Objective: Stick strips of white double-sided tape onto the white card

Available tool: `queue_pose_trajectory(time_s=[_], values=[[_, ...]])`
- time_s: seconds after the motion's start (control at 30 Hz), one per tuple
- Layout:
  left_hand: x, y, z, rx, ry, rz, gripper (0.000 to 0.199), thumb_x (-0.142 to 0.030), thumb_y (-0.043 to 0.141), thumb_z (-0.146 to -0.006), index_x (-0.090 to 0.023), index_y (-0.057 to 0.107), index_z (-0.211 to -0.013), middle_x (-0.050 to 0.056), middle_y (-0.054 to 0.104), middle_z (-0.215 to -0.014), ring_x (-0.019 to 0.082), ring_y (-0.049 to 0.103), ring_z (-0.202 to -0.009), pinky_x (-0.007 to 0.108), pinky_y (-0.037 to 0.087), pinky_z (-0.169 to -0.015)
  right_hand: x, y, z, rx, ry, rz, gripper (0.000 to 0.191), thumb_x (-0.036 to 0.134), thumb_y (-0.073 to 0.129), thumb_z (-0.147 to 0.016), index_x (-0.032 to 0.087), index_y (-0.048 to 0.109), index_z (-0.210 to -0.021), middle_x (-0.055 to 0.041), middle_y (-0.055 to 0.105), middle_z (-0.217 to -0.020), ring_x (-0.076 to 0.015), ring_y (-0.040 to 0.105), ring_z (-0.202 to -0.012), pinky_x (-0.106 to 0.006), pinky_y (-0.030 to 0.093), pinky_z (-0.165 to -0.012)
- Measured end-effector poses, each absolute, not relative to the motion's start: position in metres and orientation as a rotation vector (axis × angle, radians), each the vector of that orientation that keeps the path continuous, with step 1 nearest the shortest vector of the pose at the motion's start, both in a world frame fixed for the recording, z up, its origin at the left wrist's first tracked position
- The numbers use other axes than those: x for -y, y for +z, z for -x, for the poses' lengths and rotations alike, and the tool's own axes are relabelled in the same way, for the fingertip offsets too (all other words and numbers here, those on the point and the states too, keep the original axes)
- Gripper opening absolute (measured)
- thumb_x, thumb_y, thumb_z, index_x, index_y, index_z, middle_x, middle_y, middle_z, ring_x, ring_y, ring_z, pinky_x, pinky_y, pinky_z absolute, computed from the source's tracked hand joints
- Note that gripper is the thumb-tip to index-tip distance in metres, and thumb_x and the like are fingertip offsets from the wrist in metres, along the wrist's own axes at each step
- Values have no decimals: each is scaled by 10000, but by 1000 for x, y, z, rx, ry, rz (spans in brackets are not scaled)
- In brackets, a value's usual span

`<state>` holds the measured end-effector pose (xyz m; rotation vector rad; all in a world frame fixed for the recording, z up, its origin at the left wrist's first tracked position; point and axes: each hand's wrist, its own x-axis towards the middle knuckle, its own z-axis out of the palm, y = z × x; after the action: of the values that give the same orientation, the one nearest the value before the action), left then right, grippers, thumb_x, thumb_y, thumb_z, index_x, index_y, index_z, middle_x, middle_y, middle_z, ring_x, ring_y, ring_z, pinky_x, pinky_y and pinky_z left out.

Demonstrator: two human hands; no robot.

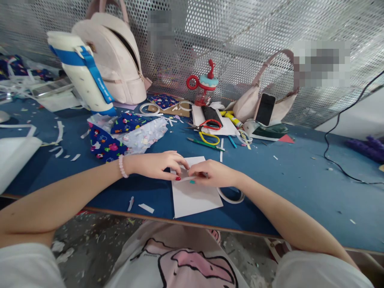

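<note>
A white sheet of paper [196,200] lies at the table's front edge, its upper part covered by both hands. My left hand [156,166] comes in over its left edge, fingers bent and thumb close to the fingertips. Facing it, my right hand [213,173] has thumb and fingers drawn together over the sheet. Along the paper between the thumbs runs a thin pale strip or fold; whatever the fingertips pinch is too small to name. A white tape roll [237,201] lies partly under my right wrist.
Beyond the hands lie red-handled scissors [211,125], yellow-handled scissors [210,139] and a green pen-like tool [207,144]. Patterned blue wrapping [105,142] sits left. Behind stand a white bottle [79,74], a backpack [120,60], a red cup [204,86] and a phone [265,109]. Paper scraps are scattered.
</note>
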<state>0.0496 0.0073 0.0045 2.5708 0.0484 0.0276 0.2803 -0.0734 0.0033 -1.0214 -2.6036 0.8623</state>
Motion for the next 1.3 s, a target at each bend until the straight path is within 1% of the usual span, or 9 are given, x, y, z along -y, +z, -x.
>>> queue_pose_trajectory(time_s=[0.13, 0.3, 0.47, 0.73, 0.9, 1.0, 1.07, 1.2, 1.3], values=[[-8, 4, -50, -43, 22, -2576, 196, -263, 513, -933, -223, 692, -863, 77, 589, -1295, 239, 504, -1220, 440, 225, -1142, 74, 3, -279, 2652, 815, 1042, 135, 225, 519, -851, 179, 639, -891, 29, 543, -684, -98, 446, -597, -220, 320, -605], [-7, 6, -50, -32, 5, -2574, 196, -263, 520, -929, -216, 680, -826, 80, 592, -1279, 231, 505, -1214, 434, 227, -1140, 75, 2, -278, 2676, 759, 1014, 171, 251, 483, -900, 186, 642, -909, -5, 618, -770, -116, 491, -660, -227, 335, -639], [-7, 5, -50, -48, 2, -2575, 184, -248, 507, -933, -209, 672, -862, 87, 590, -1286, 235, 501, -1220, 438, 219, -1138, 75, 1, -278, 2667, 747, 1021, 162, 244, 488, -894, 184, 639, -890, 4, 596, -723, -109, 453, -616, -221, 322, -615], [-6, 6, -50, -30, 17, -2556, 200, -259, 521, -923, -211, 685, -819, 78, 603, -1267, 237, 517, -1192, 392, 293, -1095, 76, -1, -278, 2662, 713, 1033, 142, 225, 492, -887, 188, 629, -903, 13, 580, -715, -107, 454, -620, -218, 315, -610], [-5, 7, -50, -50, -2, -2554, 188, -245, 530, -913, -208, 679, -804, 66, 580, -1303, 235, 511, -1201, 416, 246, -1136, 74, -3, -278, 2619, 641, 1025, 105, 256, 541, -879, 183, 618, -872, -11, 597, -772, -112, 482, -639, -219, 333, -612], [-5, 7, -50, -43, 28, -2548, 176, -244, 539, -906, -199, 667, -795, 78, 589, -1291, 234, 514, -1193, 374, 326, -1084, 73, -5, -278, 2600, 602, 995, 142, 305, 567, -882, 180, 608, -828, -26, 590, -791, -122, 499, -661, -223, 354, -622], [-4, 8, -50, -40, 37, -2528, 169, -240, 545, -902, -194, 664, -792, 80, 582, -1305, 229, 511, -1203, 332, 370, -1045, 74, -5, -278, 2610, 598, 980, 147, 288, 538, -903, 183, 614, -833, -32, 609, -800, -131, 521, -691, -228, 364, -641], [-3, 10, -50, -72, 3, -2465, 144, -207, 546, -891, -190, 664, -809, 76, 573, -1315, 214, 528, -1201, 288, 395, -1022, 76, -4, -276, 2613, 607, 1021, 132, 234, 508, -912, 189, 629, -940, -41, 674, -873, -139, 569, -730, -232, 373, -658], [-3, 12, -49, -89, 2, -2442, 144, -201, 545, -885, -189, 675, -825, 81, 583, -1297, 216, 543, -1193, 285, 401, -1020, 78, -3, -276, 2642, 594, 1025, 163, 216, 476, -914, 202, 629, -969, -40, 698, -911, -145, 598, -756, -236, 379, -672]])
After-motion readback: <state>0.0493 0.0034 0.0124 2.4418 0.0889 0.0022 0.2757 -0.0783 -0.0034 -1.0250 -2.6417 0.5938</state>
